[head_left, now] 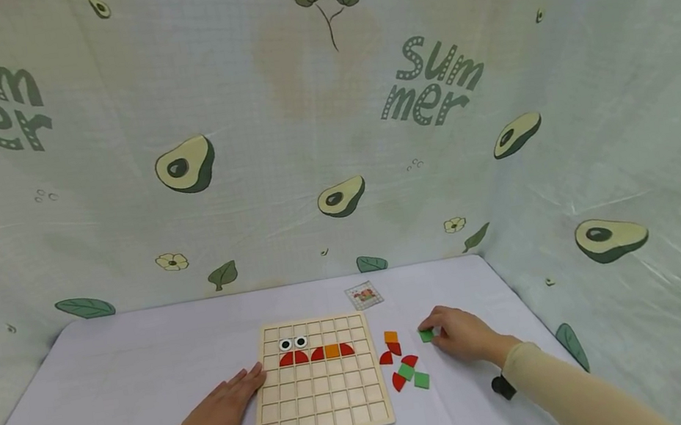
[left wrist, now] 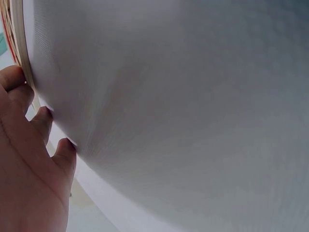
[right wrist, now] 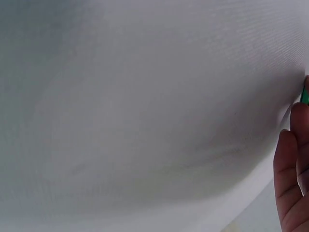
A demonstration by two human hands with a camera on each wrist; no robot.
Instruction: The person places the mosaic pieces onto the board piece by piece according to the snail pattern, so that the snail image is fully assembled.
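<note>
Right hand (head_left: 463,336)'s pinching a green tile (head_left: 426,335), board (head_left: 325,401)'s off toward the desk (head_left: 158,368)'s left edge, spread left hand (head_left: 221,419) touching it.

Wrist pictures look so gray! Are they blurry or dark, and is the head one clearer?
Left wrist: dim, tablecloth soft, darkest top right; right wrist: also dim, darkest top left, shadowy near the fingers; head: brighter, sharper, wooden grid board with distinct lines, picture card too small to read.
</note>
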